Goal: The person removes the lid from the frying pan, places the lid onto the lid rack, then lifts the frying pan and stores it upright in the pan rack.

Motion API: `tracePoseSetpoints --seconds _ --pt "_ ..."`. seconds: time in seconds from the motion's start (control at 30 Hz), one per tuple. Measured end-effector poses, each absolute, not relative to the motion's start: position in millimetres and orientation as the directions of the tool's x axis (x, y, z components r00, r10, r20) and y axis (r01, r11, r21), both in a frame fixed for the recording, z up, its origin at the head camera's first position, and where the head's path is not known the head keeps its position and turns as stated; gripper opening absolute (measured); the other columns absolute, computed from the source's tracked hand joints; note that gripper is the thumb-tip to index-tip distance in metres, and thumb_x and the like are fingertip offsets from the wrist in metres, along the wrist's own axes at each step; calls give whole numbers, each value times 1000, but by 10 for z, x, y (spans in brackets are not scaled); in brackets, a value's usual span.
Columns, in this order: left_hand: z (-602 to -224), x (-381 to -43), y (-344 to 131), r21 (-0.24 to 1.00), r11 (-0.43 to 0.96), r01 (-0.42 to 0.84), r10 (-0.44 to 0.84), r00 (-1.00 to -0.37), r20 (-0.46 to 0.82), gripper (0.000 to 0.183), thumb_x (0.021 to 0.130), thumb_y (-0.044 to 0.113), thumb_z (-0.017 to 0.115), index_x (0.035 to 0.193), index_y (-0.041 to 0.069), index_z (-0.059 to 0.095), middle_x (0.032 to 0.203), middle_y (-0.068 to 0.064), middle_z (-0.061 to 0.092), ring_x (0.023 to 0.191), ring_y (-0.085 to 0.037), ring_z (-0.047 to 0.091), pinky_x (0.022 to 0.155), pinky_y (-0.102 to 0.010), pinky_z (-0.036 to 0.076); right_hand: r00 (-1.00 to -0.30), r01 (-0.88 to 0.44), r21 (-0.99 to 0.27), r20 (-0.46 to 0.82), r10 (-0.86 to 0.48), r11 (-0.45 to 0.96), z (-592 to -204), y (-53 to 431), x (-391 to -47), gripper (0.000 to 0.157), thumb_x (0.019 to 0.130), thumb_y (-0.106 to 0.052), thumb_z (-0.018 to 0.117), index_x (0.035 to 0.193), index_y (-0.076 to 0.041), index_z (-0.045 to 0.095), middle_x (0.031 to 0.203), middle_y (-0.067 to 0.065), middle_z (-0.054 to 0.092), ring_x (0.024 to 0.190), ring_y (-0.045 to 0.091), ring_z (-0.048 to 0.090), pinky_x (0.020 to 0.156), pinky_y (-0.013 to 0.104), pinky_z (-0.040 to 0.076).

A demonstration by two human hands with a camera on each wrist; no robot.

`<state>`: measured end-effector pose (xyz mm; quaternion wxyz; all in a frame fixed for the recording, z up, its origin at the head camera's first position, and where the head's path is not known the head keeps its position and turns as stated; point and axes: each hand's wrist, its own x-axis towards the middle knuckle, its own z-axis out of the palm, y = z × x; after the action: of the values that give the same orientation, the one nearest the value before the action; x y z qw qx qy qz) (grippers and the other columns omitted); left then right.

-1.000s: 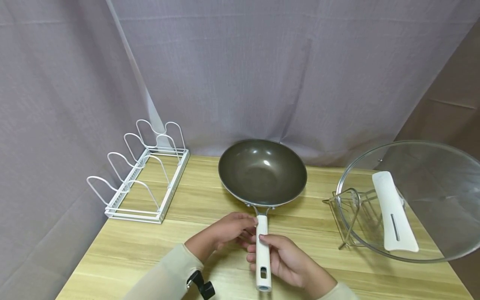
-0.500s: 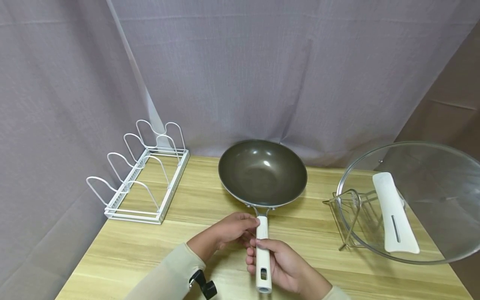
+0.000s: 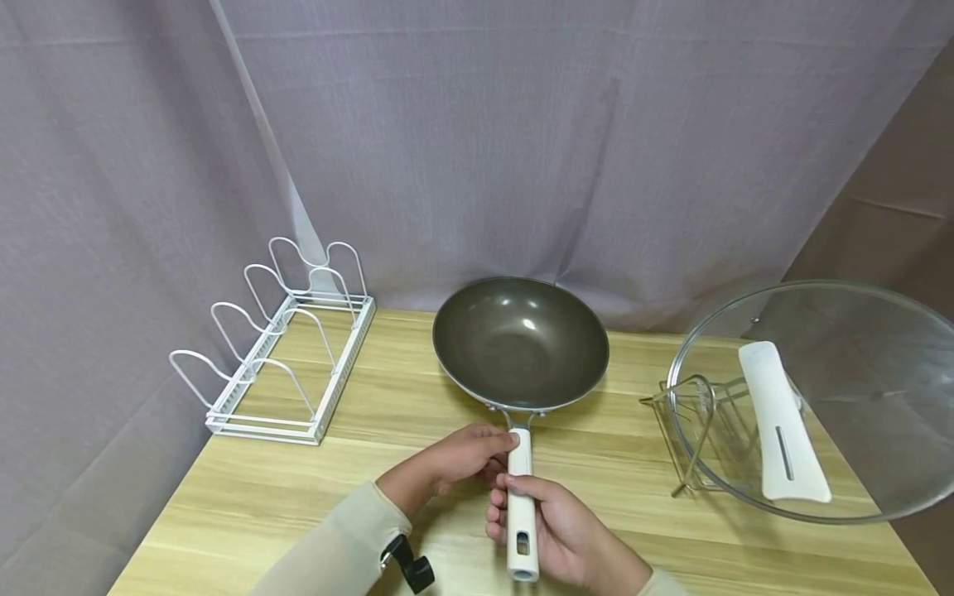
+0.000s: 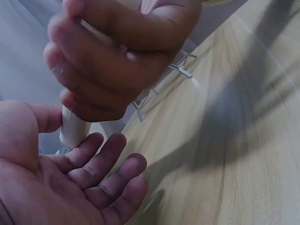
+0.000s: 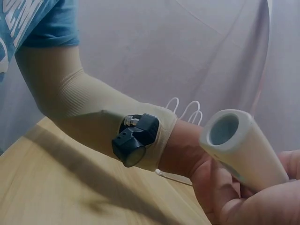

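A wok (image 3: 520, 343) with a dark brown inside and a cream handle (image 3: 522, 521) lies in the middle of the head view, handle toward me. My left hand (image 3: 465, 458) pinches the handle near the bowl, thumb on top and index finger beneath. Its other fingers are loosely bent, as the left wrist view shows. Nearer the handle's free end, my right hand (image 3: 570, 526) grips it, with the thumb across the top and fingers curled below. The hollow handle end (image 5: 225, 129) faces the right wrist camera. Whether the wok's base touches the table cannot be told.
At the left stands a white wire rack (image 3: 322, 418) with several upright loops. A large glass lid (image 3: 864, 397) with a white grip (image 3: 782, 430) leans on a metal stand (image 3: 689, 476) at the right. Grey curtain (image 3: 447, 149) hangs behind the wooden table (image 3: 246, 497).
My left thumb has shifted slightly onto the handle. My right thumb has moved left across the handle's top, and its grip looks closer. The wok has barely moved.
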<state>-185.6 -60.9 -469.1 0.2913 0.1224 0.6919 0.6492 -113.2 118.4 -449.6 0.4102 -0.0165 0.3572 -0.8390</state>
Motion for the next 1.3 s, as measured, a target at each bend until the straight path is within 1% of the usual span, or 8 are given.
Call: tracePoseSetpoints --seconds 0.1,0.2,0.3,0.43,0.57,0.87,1.07,1.3 --pt "-4697 -1865 -615 970 132 -204 546 -802 -243 41 105 38 54 99 2 71 88 -8 72 76 -18 66 75 -33 52 -674 674 -597 -254 -693 -436 -4501 1163 -1127 19 108 -14 41 124 -3 39 104 3 61 99 18 64 98 37 52" --pt "-4695 -1868 -616 971 136 -199 542 -805 -241 41 104 38 55 100 1 72 89 -9 72 78 -19 66 79 -33 52 -691 668 -582 -254 -676 -464 -4504 1141 -1117 20 107 -11 41 125 -3 39 106 4 62 98 16 64 91 31 55" --pt "-4690 -1863 -614 970 129 -204 543 -804 -241 39 105 37 55 98 2 71 87 -9 71 75 -18 66 75 -32 53 -705 656 -579 -244 -665 -483 -4506 1110 -1112 19 106 -10 40 124 -5 36 100 1 62 87 10 63 76 21 55" --pt "-4691 -1854 -599 970 112 -214 547 -802 -240 36 104 36 56 88 6 69 76 -5 68 66 -13 62 65 -29 52 -709 659 -566 -245 -662 -496 -4514 1066 -1118 9 109 -17 39 112 -9 42 82 -7 57 68 2 57 61 15 50" --pt "-4690 -1844 -579 969 104 -222 550 -799 -242 34 102 35 59 80 10 64 66 0 62 62 -11 57 62 -28 50 -708 668 -558 -271 -653 -492 -4516 1037 -1125 21 112 -26 39 100 -13 50 70 -12 53 57 -2 51 55 14 48" --pt "-4698 -1844 -570 967 101 -233 550 -797 -249 31 101 31 61 79 10 64 66 -1 64 61 -11 59 61 -28 50 -706 678 -570 -328 -627 -465 -4496 1008 -1123 16 109 -28 47 106 -12 45 66 -13 49 54 -3 49 52 13 48" --pt "-4720 -1866 -569 969 94 -230 551 -798 -243 29 101 28 61 78 11 60 64 1 59 59 -11 54 60 -27 47 -712 667 -595 -333 -618 -448 -4487 1009 -1116 17 109 -26 47 110 -11 40 68 -13 47 54 -4 49 53 13 49" --pt "-4709 -1870 -550 972 114 -207 516 -823 -236 27 98 27 65 78 10 61 67 1 56 62 -11 51 62 -28 44 -755 626 -651 -367 -543 -430 -4470 981 -1106 22 106 -18 51 116 -8 34 67 -12 45 51 -3 46 49 13 46"
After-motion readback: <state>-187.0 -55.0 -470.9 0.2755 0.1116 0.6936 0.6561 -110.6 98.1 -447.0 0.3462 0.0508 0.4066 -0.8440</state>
